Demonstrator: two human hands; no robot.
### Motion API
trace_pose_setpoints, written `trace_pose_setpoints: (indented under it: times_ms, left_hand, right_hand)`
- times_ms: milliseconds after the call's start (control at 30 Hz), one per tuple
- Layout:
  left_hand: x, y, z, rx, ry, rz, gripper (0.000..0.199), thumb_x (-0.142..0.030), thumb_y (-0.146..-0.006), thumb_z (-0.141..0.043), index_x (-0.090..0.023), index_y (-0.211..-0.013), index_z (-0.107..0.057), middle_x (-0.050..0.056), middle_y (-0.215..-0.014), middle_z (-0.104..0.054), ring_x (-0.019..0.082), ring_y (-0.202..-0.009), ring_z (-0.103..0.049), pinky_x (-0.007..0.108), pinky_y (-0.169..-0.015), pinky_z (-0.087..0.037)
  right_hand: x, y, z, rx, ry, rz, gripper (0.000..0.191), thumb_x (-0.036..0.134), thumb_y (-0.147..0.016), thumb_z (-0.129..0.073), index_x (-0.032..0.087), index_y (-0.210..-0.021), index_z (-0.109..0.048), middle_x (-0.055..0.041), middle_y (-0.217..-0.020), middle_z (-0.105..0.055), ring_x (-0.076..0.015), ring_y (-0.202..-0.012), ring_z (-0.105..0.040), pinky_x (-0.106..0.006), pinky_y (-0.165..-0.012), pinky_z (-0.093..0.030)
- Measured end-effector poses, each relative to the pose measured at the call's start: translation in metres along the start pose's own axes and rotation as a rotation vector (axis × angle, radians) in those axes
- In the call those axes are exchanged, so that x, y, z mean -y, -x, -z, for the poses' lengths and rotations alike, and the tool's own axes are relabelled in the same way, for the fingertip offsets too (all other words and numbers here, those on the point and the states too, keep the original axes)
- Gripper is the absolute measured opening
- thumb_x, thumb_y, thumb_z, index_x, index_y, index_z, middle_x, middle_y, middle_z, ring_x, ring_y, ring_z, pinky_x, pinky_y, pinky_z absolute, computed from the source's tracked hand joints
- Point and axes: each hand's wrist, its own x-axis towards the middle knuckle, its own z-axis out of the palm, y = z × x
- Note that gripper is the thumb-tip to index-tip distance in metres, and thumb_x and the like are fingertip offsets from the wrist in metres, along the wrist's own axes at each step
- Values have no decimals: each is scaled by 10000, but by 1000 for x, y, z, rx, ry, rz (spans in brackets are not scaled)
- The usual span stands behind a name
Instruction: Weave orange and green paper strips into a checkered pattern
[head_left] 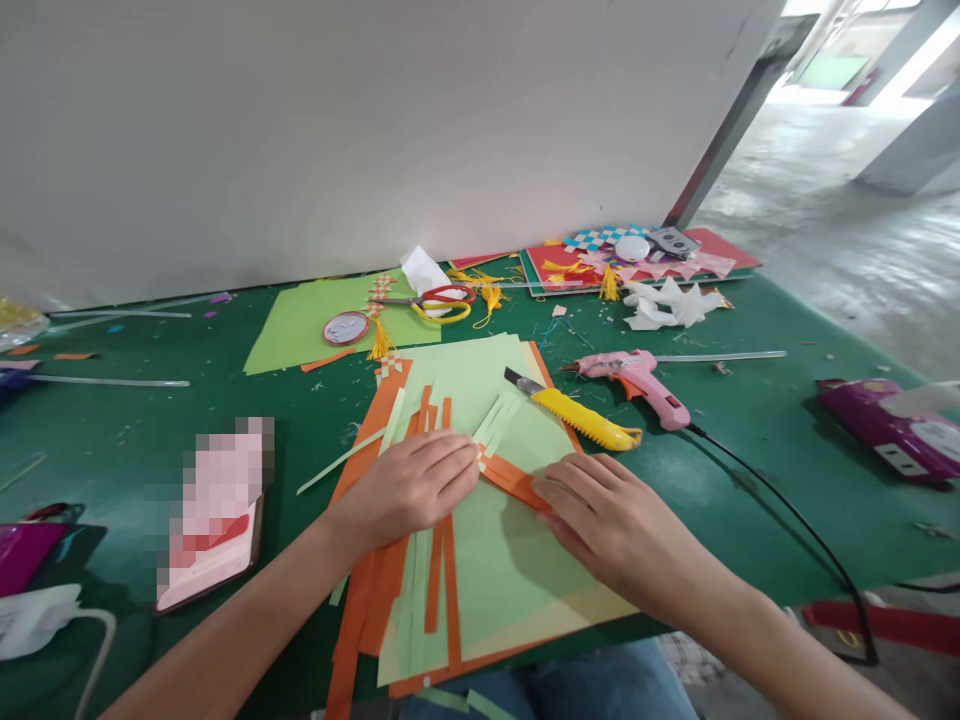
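On pale green paper sheets, light green paper strips cross orange paper strips in a small checkered weave. My left hand is closed, its fingertips at the left edge of the weave; its thumb is hidden. The right ends of the orange strips are pinched in my right hand. Loose orange strips and pale green strips lie beneath and around my left hand. Just beyond my right hand, a yellow utility knife rests on the sheets with its blade out.
A pink glue gun with a glue stick lies to the right, its cord trailing forward. Red-and-yellow scissors and a tape roll are at the back. A phone lies left; a purple device sits far right. A wall stands behind.
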Motion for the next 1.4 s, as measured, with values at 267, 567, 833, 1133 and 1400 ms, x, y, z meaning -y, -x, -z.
trace_pose_setpoints:
  times_ms: [267, 567, 833, 1133, 1400]
  left_hand:
    - [2, 12, -3, 13, 210, 60, 207, -96, -956, -454, -109, -1034, -645, 113, -1061, -742, 221, -1074, -676, 351, -915, -576]
    - [2, 9, -4, 13, 156, 156, 193, -89, -939, -459, -115, -970, -647, 119, -1047, -725, 230, -1022, -666, 378, -891, -554]
    - [-2, 10, -7, 89, 277, 261, 254, -140, -956, -461, -155, -1151, -623, 81, -1075, -715, 198, -992, -653, 339, -873, -530]
    - [3, 12, -11, 62, 135, 256, 246, -76, -945, -454, -115, -1084, -653, 95, -1038, -726, 216, -965, -667, 366, -866, -532]
    - [-10, -1, -8, 76, 186, 316, 212, -238, -961, -498, -130, -1051, -658, 84, -1001, -728, 218, -931, -671, 360, -828, -541]
  right_hand:
    - [-5, 0, 2, -43, -11, -7, 227, 157, -957, -455, 163, -936, -681, -86, -824, -660, -216, -863, -632, -368, -765, -524]
    - [-28, -22, 2, -28, 26, -59, 218, 117, -934, -480, 120, -1020, -681, -110, -990, -700, -253, -960, -630, -427, -842, -526]
    - [-44, -40, -9, 84, 38, -6, 329, 48, -906, -450, 135, -1176, -615, -112, -1194, -665, -252, -1171, -555, -438, -979, -473]
    - [-42, -41, -12, 128, 53, -54, 281, 98, -899, -504, 165, -1125, -658, -89, -1055, -676, -243, -1129, -568, -487, -1108, -347]
    - [-33, -38, -4, 132, 50, -64, 194, 109, -901, -516, 182, -925, -694, -62, -856, -658, -220, -994, -604, -505, -1106, -349]
